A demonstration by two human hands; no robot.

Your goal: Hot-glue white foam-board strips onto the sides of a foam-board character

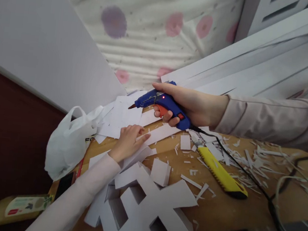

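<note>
In the head view, a blue glue gun is held up above the surface by the right hand. Its handle is wrapped by the fingers, and one is curled by the orange trigger. A small red light is lit on its side, and its tip is pointed left and down. A black cord is joined to the handle.

The left hand is held low over white pieces. Its fingers are bent and its thumb is stretched out, but whether anything is pinched cannot be told.

A big white shape with holes is set near the left arm, with a small white box just beside it. A yellow cutter is laid to the right, among paper scraps. A white bag is seen on the left.
</note>
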